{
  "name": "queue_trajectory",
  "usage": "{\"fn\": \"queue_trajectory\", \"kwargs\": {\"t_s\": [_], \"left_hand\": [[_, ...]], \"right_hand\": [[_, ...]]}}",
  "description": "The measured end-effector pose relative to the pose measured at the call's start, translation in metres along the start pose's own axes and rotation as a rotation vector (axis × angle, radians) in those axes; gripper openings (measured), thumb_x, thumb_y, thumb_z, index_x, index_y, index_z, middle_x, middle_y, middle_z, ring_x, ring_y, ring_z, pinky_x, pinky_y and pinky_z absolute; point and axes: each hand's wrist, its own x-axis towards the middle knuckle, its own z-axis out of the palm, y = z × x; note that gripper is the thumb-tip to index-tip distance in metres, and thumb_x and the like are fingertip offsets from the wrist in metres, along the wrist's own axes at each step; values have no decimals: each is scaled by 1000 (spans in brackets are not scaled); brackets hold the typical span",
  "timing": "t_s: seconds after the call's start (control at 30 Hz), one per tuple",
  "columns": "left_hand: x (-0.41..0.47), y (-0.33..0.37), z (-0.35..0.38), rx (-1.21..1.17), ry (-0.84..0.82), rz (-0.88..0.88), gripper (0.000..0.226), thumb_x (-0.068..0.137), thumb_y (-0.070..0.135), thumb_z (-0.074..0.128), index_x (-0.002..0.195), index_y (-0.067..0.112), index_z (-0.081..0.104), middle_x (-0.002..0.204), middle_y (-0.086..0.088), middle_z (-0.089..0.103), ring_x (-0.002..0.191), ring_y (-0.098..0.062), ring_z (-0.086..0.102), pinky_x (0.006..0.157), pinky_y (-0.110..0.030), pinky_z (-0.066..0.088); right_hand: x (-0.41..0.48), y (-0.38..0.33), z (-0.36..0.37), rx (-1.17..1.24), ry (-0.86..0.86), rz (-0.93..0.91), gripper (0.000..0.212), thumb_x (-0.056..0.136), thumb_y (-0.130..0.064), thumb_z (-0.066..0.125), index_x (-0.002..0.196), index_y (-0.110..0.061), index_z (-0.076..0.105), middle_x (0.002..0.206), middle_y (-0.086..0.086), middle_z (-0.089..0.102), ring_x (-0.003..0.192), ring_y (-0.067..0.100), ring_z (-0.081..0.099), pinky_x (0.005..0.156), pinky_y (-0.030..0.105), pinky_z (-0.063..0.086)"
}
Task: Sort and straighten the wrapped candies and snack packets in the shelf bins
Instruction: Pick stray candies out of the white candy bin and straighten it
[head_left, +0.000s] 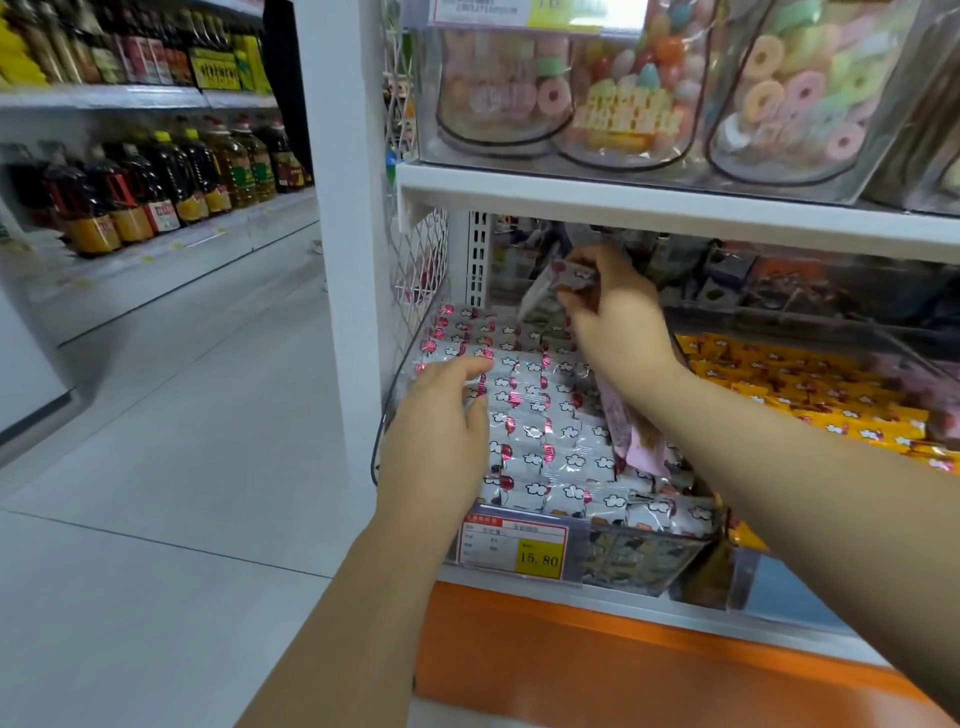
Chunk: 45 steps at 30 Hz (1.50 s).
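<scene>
R hand (618, 322), bin's (644, 558) 12 o'clock, pinches a white packet (558, 283) held above it; L hand (441, 421), 9 o'clock, fingers relaxed, rests on candy rows (545, 431).

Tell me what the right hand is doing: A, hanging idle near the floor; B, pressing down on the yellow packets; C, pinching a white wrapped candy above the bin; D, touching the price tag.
C: the right hand pinches a white wrapped candy, lifted above the back of the bin of white candies.
</scene>
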Motion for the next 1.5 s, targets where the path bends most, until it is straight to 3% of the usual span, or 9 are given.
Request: {"fn": "queue_trajectory", "kwargs": {"t_s": [0.13, 0.43, 0.67, 0.77, 0.83, 0.93, 1.17, 1.33, 1.5], "left_hand": [[3, -1, 4, 229, -20, 44, 33, 96, 20, 49, 126, 32, 55, 130, 9, 55, 101, -9, 59, 86, -24, 44], [7, 0, 7, 305, -23, 29, 32, 96, 23, 49, 126, 34, 55, 124, 12, 60, 104, -8, 58, 96, -32, 45], [7, 0, 8, 318, -30, 28, 32, 96, 24, 48, 125, 34, 56, 123, 13, 61, 106, -7, 57, 99, -32, 43], [7, 0, 8, 319, -26, 25, 32, 96, 24, 48, 125, 34, 56, 123, 13, 61, 107, -8, 57, 99, -31, 42], [7, 0, 8, 319, -25, 29, 32, 96, 24, 48, 125, 35, 56, 123, 14, 60, 108, -7, 57, 99, -30, 42], [6, 0, 7, 320, -22, 37, 32, 96, 24, 48, 125, 35, 56, 123, 15, 60, 107, -7, 57, 99, -29, 42], [5, -1, 7, 290, -19, 53, 31, 96, 23, 49, 124, 31, 58, 122, 11, 62, 104, -9, 58, 96, -31, 45], [4, 3, 7, 292, 4, 67, 30, 96, 20, 49, 123, 29, 59, 122, 9, 62, 103, -10, 59, 94, -31, 47], [-1, 9, 6, 282, 21, 99, 30, 96, 19, 48, 123, 26, 59, 124, 7, 60, 109, -14, 56, 97, -37, 45]], "right_hand": [[22, 16, 18, -54, -33, 93, 31, 94, -12, 53, 124, -16, 47, 116, 6, 61, 86, 20, 58, 64, 23, 39], [52, 36, 43, -151, -179, 77, 23, 94, -8, 52, 116, -12, 54, 119, 4, 59, 98, 17, 58, 83, 26, 44], [57, 54, 58, -384, -537, 134, 66, 85, 14, 38, 137, -26, 47, 153, 12, 25, 125, 34, 46, 75, 25, 47], [60, 58, 59, -366, -584, 163, 68, 84, 11, 36, 135, -32, 48, 155, 10, 20, 93, 21, 57, 62, 26, 45], [62, 60, 61, -351, -620, 162, 67, 85, 8, 36, 135, -35, 46, 156, 10, 19, 64, 11, 37, 50, 22, 30], [56, 54, 52, -351, -623, 158, 61, 91, 4, 34, 139, -33, 42, 154, 10, 23, 66, 17, 47, 42, 19, 32], [23, 14, -17, -299, -485, 138, 36, 99, -29, 42, 131, -17, 50, 133, 6, 53, 105, 21, 57, 81, 21, 42], [-32, -2, -54, -788, -558, 69, 60, 87, -66, 37, 135, -30, 43, 133, 2, 53, 117, 25, 53, 90, 37, 43], [-57, -7, -59, -524, -612, -31, 58, 86, -41, 57, 139, -28, 37, 134, 2, 46, 117, 22, 49, 97, 33, 39]]}}
